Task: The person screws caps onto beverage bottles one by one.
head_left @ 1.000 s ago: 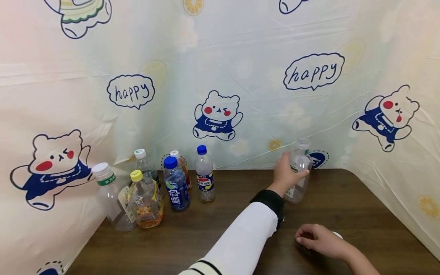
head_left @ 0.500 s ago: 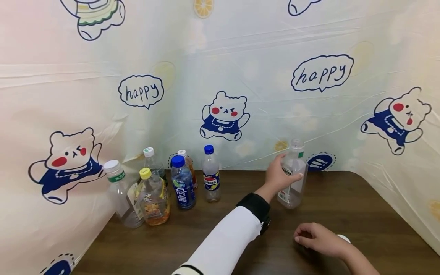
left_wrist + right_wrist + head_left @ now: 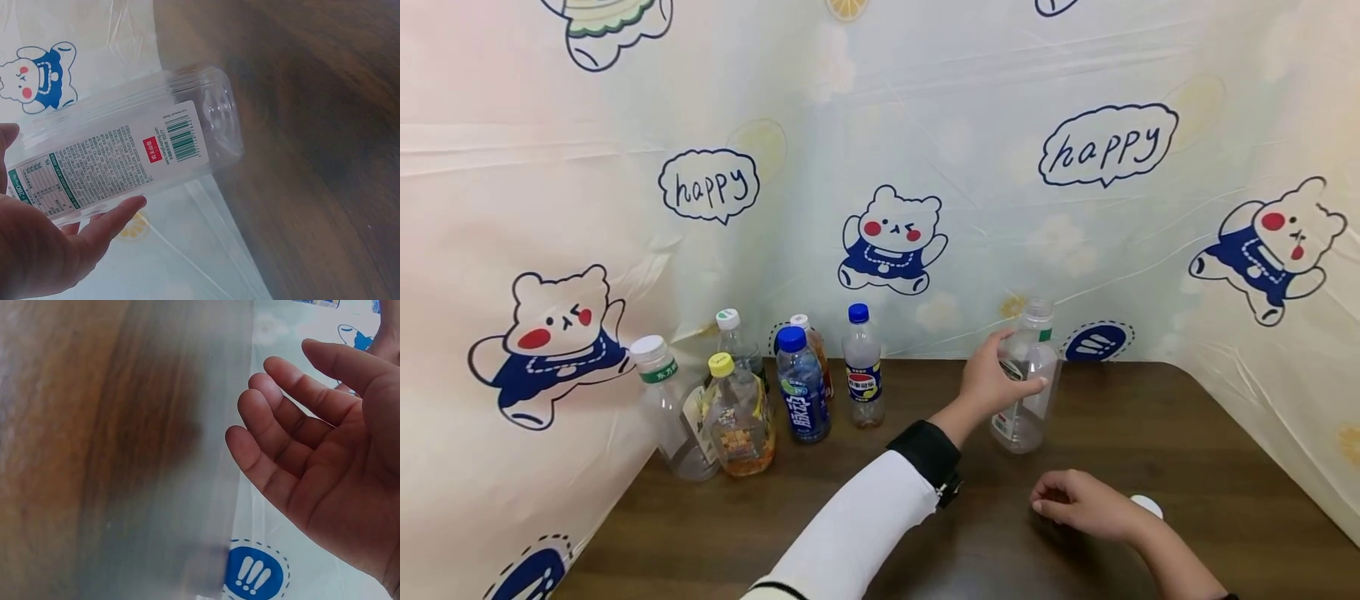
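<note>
In the head view my left hand (image 3: 983,382) grips a clear plastic bottle (image 3: 1036,406) around its side, thumb towards me. The bottle has an uncapped, threaded neck and a green band below it, and stands nearly upright over the table's far part. From the left wrist view, the bottle's white label (image 3: 134,159) with a barcode faces the camera, and the fingers and thumb lie on either side. My right hand (image 3: 1086,504) stays low over the table, holding nothing; its fingers bend loosely in the right wrist view. A white cap (image 3: 1146,505) lies just behind that hand.
At the left stand several capped bottles: a large clear one (image 3: 677,425), a yellow-capped one (image 3: 741,429), a blue-labelled one (image 3: 805,400) and a blue-capped cola bottle (image 3: 863,383). More stand behind them. A printed curtain (image 3: 970,167) borders the brown table (image 3: 1187,433).
My left hand has carried the clear bottle leftward and slightly nearer to me. The right hand has barely moved. The head view has shifted a little.
</note>
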